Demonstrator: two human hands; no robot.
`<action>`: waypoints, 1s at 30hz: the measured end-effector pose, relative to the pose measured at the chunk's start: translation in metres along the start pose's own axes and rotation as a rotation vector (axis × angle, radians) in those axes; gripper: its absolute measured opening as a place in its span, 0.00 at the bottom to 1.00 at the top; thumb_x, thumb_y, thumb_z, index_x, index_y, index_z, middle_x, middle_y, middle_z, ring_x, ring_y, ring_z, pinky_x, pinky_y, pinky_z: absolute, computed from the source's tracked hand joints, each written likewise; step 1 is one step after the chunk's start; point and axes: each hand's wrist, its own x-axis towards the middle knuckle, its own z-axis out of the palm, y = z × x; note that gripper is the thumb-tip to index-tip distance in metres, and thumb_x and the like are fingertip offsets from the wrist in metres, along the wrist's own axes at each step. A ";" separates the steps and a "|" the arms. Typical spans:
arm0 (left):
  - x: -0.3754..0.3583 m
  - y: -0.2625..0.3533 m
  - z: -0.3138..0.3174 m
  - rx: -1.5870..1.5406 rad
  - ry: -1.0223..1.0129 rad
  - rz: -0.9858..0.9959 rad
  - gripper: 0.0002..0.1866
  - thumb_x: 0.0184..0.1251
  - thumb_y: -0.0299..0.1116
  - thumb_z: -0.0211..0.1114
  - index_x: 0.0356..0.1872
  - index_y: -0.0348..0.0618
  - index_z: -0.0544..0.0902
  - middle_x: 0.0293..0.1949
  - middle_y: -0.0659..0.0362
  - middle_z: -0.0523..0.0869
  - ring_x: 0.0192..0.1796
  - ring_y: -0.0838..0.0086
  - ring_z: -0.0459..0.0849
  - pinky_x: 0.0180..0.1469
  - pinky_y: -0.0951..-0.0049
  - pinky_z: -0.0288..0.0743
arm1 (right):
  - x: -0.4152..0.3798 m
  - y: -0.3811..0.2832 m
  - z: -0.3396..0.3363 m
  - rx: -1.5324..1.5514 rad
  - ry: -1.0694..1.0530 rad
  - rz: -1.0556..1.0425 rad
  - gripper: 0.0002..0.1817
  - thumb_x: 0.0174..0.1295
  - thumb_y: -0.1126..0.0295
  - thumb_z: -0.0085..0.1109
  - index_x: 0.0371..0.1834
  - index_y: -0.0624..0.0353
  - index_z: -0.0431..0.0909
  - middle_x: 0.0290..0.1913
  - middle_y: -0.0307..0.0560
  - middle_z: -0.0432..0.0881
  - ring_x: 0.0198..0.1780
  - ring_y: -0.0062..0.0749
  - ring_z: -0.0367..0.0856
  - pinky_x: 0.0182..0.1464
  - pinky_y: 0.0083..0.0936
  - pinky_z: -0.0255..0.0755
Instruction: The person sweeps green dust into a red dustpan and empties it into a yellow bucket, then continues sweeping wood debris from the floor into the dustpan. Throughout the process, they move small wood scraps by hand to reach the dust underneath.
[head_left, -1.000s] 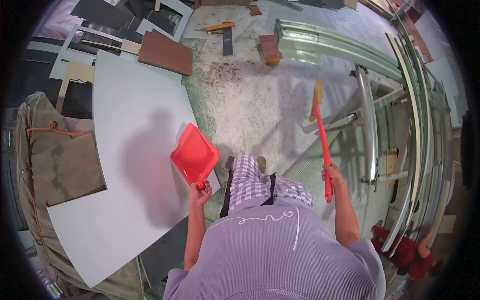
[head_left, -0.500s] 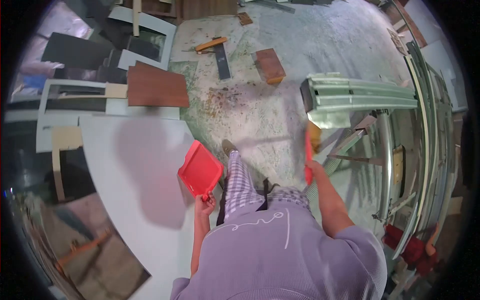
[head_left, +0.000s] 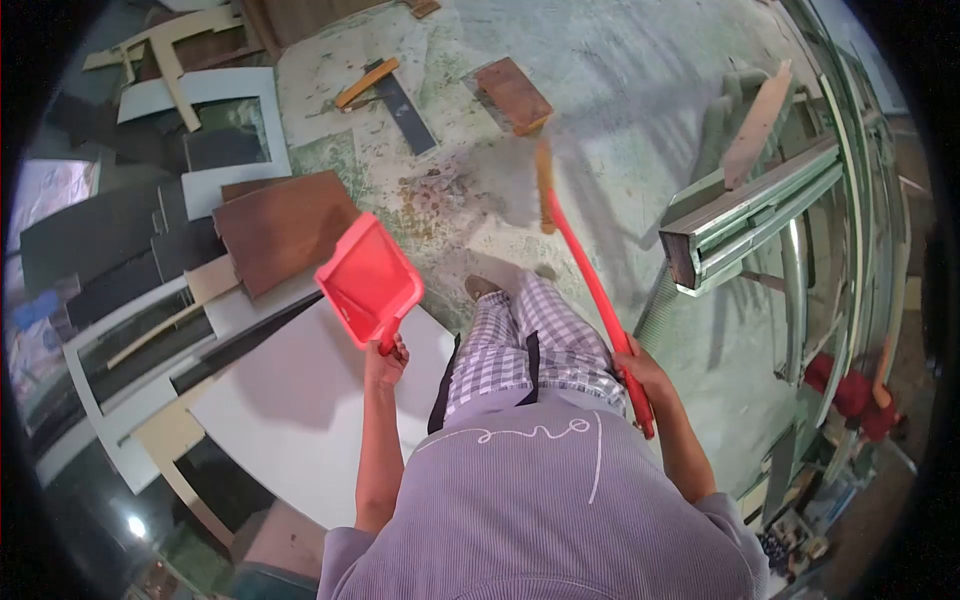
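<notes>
A red dustpan [head_left: 370,280] is in my left hand [head_left: 387,361], whose fingers are wrapped round its short handle. It is held up over the edge of a white panel and a brown board. My right hand [head_left: 640,368] grips the long red handle of a brush [head_left: 590,275]. The brush's yellowish bristles [head_left: 545,185] point forward over the floor and look blurred. Dark debris [head_left: 430,195] is scattered on the floor between the dustpan and the brush.
A brown block [head_left: 514,92] and a dark strip [head_left: 402,110] with a wooden piece lie ahead. Metal profiles [head_left: 755,220] stick out at the right. Boards and frames, including a brown board [head_left: 285,225] and white panel [head_left: 300,410], crowd the left. A person in red [head_left: 855,395] is at far right.
The brush has swung out forward and towards the middle, so its long handle now shows. The dustpan has moved slightly forward and left. The view has turned, and both feet now show.
</notes>
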 end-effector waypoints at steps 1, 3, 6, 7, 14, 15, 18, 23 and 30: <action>0.008 0.007 0.006 0.015 -0.002 -0.014 0.14 0.52 0.37 0.43 0.32 0.37 0.71 0.24 0.61 0.76 0.24 0.76 0.73 0.28 0.77 0.70 | -0.008 0.000 0.002 0.071 0.078 0.006 0.25 0.49 0.73 0.48 0.53 0.53 0.55 0.18 0.38 0.66 0.14 0.21 0.64 0.14 0.17 0.61; 0.021 0.023 0.016 -0.017 -0.001 0.022 0.15 0.52 0.37 0.43 0.32 0.37 0.71 0.24 0.61 0.76 0.25 0.76 0.73 0.29 0.77 0.69 | -0.001 0.008 -0.002 0.124 0.149 0.003 0.22 0.49 0.72 0.48 0.49 0.55 0.57 0.17 0.38 0.66 0.14 0.21 0.65 0.14 0.17 0.61; 0.025 0.042 0.031 -0.048 -0.038 -0.005 0.15 0.52 0.37 0.42 0.32 0.37 0.72 0.25 0.60 0.77 0.26 0.76 0.73 0.29 0.77 0.69 | 0.038 0.025 -0.023 0.195 0.220 -0.059 0.12 0.50 0.71 0.48 0.37 0.59 0.62 0.16 0.39 0.67 0.15 0.22 0.65 0.15 0.18 0.61; 0.025 0.047 0.035 -0.076 -0.052 -0.011 0.15 0.52 0.37 0.42 0.32 0.37 0.72 0.26 0.60 0.77 0.26 0.75 0.74 0.29 0.76 0.69 | 0.063 0.032 -0.034 0.214 0.233 -0.114 0.06 0.51 0.70 0.47 0.28 0.61 0.65 0.16 0.39 0.67 0.15 0.23 0.66 0.16 0.19 0.61; 0.036 0.067 0.046 -0.078 0.104 -0.122 0.12 0.51 0.35 0.45 0.32 0.38 0.72 0.26 0.58 0.77 0.27 0.74 0.75 0.30 0.74 0.70 | 0.235 -0.049 -0.038 0.684 0.031 -0.540 0.11 0.45 0.66 0.49 0.12 0.57 0.64 0.11 0.44 0.65 0.13 0.31 0.65 0.15 0.27 0.62; 0.039 0.072 0.048 -0.062 0.105 -0.121 0.12 0.51 0.35 0.45 0.32 0.38 0.72 0.26 0.58 0.77 0.27 0.74 0.75 0.30 0.74 0.70 | 0.272 -0.057 -0.044 0.781 -0.103 -0.506 0.10 0.45 0.65 0.52 0.16 0.57 0.65 0.15 0.43 0.67 0.17 0.31 0.67 0.17 0.28 0.64; 0.056 0.106 0.067 -0.042 0.178 -0.189 0.13 0.49 0.32 0.46 0.36 0.37 0.69 0.27 0.55 0.76 0.28 0.71 0.75 0.31 0.73 0.71 | 0.316 -0.142 -0.009 0.844 0.006 -0.431 0.08 0.45 0.65 0.53 0.18 0.56 0.67 0.17 0.43 0.69 0.20 0.32 0.69 0.20 0.31 0.66; 0.061 0.164 0.138 0.110 0.019 -0.165 0.18 0.43 0.24 0.47 0.41 0.32 0.63 0.31 0.53 0.75 0.29 0.67 0.75 0.32 0.75 0.73 | 0.388 -0.257 0.004 0.738 0.264 -0.243 0.09 0.48 0.67 0.48 0.19 0.56 0.60 0.11 0.40 0.63 0.11 0.29 0.63 0.13 0.26 0.62; 0.101 0.220 0.235 0.138 0.082 0.029 0.15 0.46 0.31 0.46 0.36 0.33 0.69 0.26 0.55 0.77 0.27 0.71 0.76 0.32 0.73 0.71 | 0.339 -0.318 0.007 0.767 0.221 -0.294 0.08 0.52 0.69 0.44 0.33 0.53 0.56 0.12 0.35 0.59 0.10 0.19 0.59 0.12 0.14 0.59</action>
